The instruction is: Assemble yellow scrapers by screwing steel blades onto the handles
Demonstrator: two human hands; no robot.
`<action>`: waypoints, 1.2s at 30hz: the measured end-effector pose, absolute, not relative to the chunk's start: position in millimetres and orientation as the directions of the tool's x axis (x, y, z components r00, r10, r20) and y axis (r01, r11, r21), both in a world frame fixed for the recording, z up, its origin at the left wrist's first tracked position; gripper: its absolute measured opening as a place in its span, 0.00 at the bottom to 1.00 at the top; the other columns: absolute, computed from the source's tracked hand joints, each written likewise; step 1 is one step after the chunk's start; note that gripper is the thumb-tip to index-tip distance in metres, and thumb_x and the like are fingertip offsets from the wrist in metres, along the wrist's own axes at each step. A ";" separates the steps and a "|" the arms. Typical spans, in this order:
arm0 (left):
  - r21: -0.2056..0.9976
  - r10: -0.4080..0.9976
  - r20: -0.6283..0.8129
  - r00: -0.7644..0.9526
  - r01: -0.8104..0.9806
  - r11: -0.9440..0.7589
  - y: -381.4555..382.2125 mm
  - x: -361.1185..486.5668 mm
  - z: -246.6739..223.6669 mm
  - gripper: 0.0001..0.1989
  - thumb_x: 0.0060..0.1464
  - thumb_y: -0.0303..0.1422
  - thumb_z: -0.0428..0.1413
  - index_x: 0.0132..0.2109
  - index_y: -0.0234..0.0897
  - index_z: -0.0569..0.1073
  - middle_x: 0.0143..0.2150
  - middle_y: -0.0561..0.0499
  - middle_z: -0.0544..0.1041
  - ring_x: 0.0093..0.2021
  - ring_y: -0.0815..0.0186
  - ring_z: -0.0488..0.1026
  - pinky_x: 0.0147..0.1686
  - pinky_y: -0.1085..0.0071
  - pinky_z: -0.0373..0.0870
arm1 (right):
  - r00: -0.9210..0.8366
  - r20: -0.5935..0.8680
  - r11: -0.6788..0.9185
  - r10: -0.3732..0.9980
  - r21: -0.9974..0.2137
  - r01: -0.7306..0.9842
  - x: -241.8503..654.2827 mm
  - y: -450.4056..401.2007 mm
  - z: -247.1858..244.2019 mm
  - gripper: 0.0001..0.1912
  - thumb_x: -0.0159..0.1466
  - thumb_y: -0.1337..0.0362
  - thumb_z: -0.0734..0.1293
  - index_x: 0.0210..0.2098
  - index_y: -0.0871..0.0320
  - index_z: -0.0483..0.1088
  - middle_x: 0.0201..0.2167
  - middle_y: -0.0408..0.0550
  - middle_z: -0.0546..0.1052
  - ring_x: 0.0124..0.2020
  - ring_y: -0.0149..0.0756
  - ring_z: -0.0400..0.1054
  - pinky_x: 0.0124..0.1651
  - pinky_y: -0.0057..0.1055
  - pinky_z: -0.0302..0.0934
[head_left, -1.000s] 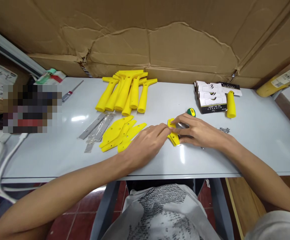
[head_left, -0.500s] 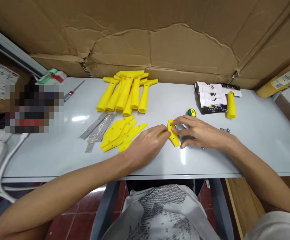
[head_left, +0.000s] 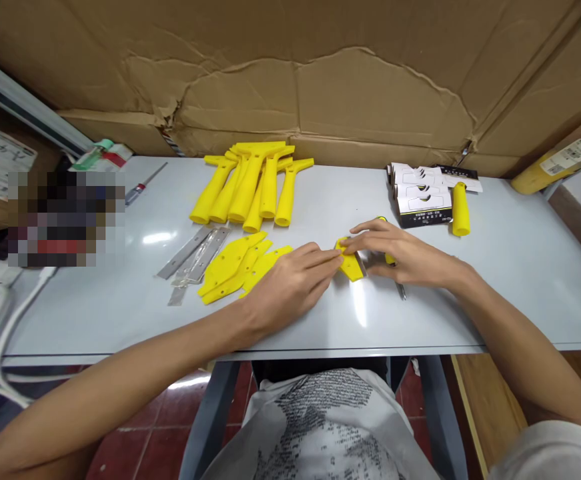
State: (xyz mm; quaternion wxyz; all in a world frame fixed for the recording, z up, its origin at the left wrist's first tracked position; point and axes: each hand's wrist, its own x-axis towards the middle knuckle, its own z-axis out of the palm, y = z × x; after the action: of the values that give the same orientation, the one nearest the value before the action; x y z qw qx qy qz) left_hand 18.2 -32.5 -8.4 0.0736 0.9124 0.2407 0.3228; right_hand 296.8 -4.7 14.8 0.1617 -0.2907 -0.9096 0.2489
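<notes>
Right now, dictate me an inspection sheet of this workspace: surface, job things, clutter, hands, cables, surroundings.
Surface: glossy pale table, with glare spots.
Job things: one yellow plate between the hands; loose yellow plates, grey metal strips and piled yellow handles to the left.
Clutter: screwdriver at far left; printed cards beside a lone handle.
Hands: left hand and right hand both have fingers at the yellow plate; grip partly hidden.
Cables: white cables at left.
Surroundings: creased cardboard behind the table.
</notes>
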 end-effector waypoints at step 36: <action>0.978 0.917 0.073 0.392 0.154 -0.143 -19.9 17.9 30.7 0.12 0.59 0.41 0.68 0.41 0.36 0.82 0.37 0.48 0.87 0.35 0.62 0.84 0.34 0.69 0.84 | -0.400 0.342 0.474 0.850 -0.828 0.300 283.4 -18.6 30.3 0.08 0.68 0.56 0.77 0.45 0.49 0.87 0.36 0.46 0.85 0.35 0.34 0.75 0.40 0.35 0.67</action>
State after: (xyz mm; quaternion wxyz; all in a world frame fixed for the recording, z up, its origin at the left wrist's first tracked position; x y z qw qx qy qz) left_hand 17.9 -19.9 30.7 0.5129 0.6581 0.4067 0.3721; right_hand 283.4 -18.6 30.3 0.3966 -0.3777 -0.7615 0.3467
